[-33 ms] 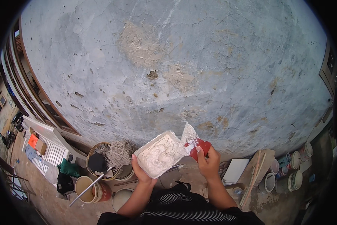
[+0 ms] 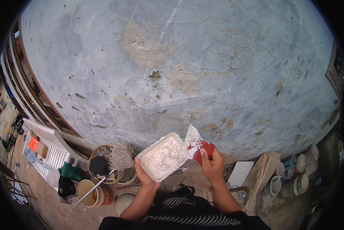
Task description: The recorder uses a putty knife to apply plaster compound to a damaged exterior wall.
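Note:
My left hand (image 2: 144,175) is closed on the near-left side of a rectangular tub, its thumb along the edge. Creamy off-white putty (image 2: 161,157) fills the tub (image 2: 162,179), swirled on top. My right hand (image 2: 213,165) grips a putty knife by its red handle (image 2: 203,150), thumb pressed on top. White putty coats the knife's blade (image 2: 193,135), which points up and away from me beside the tub's right edge. Beyond both hands stands a cracked grey-blue wall (image 2: 233,76) with a large beige patch (image 2: 143,44) and a small chipped hole (image 2: 155,75).
A bucket (image 2: 106,196) with a metal pole (image 2: 88,193) across it stands at lower left, near a coil of rope (image 2: 121,155). A white louvred panel (image 2: 61,151) lies farther left. Wooden strips (image 2: 256,188), a white board (image 2: 241,172) and several paint buckets (image 2: 302,184) are at right.

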Demonstrator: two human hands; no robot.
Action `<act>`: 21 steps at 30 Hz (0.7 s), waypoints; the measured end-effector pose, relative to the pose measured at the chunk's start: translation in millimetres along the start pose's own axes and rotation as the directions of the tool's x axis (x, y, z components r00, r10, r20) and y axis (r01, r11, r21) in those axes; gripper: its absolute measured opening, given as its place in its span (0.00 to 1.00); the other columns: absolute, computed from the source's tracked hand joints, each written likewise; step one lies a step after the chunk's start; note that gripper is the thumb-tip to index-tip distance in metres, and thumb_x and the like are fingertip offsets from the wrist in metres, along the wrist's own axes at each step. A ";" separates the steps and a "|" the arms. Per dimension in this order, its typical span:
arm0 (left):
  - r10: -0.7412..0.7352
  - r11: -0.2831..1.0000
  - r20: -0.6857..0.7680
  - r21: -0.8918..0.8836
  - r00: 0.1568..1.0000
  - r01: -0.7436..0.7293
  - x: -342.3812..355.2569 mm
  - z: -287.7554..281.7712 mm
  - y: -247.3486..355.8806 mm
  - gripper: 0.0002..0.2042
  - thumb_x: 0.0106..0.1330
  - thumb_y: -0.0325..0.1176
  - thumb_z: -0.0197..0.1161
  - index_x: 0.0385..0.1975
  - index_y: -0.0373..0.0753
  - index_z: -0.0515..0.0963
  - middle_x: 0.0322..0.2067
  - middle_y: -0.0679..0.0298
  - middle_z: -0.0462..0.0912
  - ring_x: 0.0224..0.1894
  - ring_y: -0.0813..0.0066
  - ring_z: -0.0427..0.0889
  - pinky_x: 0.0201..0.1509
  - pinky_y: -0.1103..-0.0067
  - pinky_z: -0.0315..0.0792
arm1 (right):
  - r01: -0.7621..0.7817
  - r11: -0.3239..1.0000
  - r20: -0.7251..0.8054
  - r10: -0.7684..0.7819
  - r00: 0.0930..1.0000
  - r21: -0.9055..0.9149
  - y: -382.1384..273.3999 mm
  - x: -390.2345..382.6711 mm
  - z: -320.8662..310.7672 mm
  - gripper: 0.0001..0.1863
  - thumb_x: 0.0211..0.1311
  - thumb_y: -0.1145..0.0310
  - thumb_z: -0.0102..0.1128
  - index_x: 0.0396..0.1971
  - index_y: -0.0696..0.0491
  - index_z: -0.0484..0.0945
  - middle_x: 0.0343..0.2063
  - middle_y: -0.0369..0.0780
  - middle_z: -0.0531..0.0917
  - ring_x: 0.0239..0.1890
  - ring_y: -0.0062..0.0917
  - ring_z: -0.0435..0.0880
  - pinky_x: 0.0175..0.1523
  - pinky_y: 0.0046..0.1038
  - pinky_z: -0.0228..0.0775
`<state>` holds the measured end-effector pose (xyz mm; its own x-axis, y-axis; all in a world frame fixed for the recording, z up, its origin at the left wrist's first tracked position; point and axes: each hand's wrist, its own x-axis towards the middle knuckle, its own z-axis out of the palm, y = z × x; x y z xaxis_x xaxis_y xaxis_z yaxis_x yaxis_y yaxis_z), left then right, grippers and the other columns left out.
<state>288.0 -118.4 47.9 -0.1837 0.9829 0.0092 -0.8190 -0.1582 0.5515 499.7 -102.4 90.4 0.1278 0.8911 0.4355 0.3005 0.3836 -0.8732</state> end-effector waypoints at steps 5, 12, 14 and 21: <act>-0.033 0.998 -0.006 0.056 0.999 0.033 2.1 6.8 -8.5 0.43 0.74 0.68 0.41 0.68 0.28 0.67 0.65 0.45 0.74 0.66 0.50 0.76 0.72 0.61 0.69 | 0.004 0.997 0.059 -0.008 0.998 0.072 -5.7 -11.2 14.1 0.07 0.72 0.74 0.62 0.43 0.60 0.83 0.27 0.34 0.84 0.29 0.12 0.78 0.33 0.21 0.70; -0.072 0.997 0.029 0.020 0.997 0.072 0.4 9.1 -8.4 0.44 0.73 0.68 0.42 0.69 0.29 0.66 0.65 0.46 0.75 0.66 0.51 0.76 0.72 0.62 0.69 | -0.074 0.973 0.013 0.073 0.997 0.220 4.1 -10.1 8.0 0.07 0.71 0.74 0.63 0.43 0.61 0.84 0.30 0.37 0.86 0.32 0.15 0.80 0.38 0.22 0.73; -0.075 0.997 0.014 0.032 0.997 0.075 -1.8 9.5 -8.2 0.44 0.73 0.68 0.42 0.69 0.29 0.66 0.65 0.46 0.75 0.66 0.51 0.76 0.72 0.62 0.69 | -0.044 0.981 -0.031 0.051 0.998 0.188 8.8 -6.2 1.1 0.07 0.71 0.74 0.63 0.43 0.61 0.84 0.29 0.37 0.86 0.31 0.15 0.80 0.38 0.23 0.72; -0.130 0.990 0.036 0.064 0.991 0.127 -3.5 5.8 -15.3 0.43 0.74 0.68 0.42 0.68 0.29 0.67 0.64 0.47 0.76 0.65 0.52 0.77 0.71 0.62 0.69 | 0.154 0.988 0.026 -0.154 0.988 -0.011 -5.8 -10.0 13.1 0.06 0.68 0.75 0.64 0.40 0.62 0.84 0.30 0.44 0.86 0.29 0.27 0.84 0.36 0.27 0.74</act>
<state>304.3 -118.8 44.4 -0.0557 0.9979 -0.0322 -0.7990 -0.0253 0.6007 484.2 -110.4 88.3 0.0558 0.8272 0.5591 0.3274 0.5139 -0.7930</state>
